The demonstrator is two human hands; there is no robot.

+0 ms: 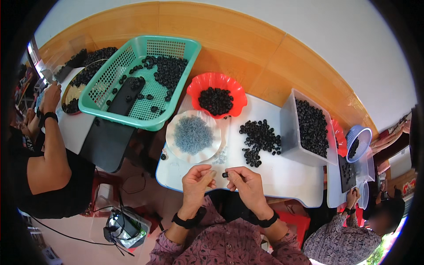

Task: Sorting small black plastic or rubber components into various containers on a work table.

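Note:
My right hand (248, 186) pinches a small black cap-like part (225, 175) between thumb and fingertips, just over the near edge of the white table (282, 179). Beside it, my left hand (197, 183) has thumb and fingers pressed together; whatever they hold is too small to make out. The two hands are a little apart. Just beyond them lies a loose pile of similar black parts (260, 139). A white scalloped plate (173, 145) heaped with small translucent pieces (193, 134) stands beyond my left hand, and a few such pieces are scattered beside it.
A red scalloped bowl (240, 99) and a clear plastic bin (293, 134), both with black parts, stand farther back. The green basket (154, 123) at left holds more. People work on both sides, a forearm (55, 145) at left and a patterned sleeve (340, 229) at right.

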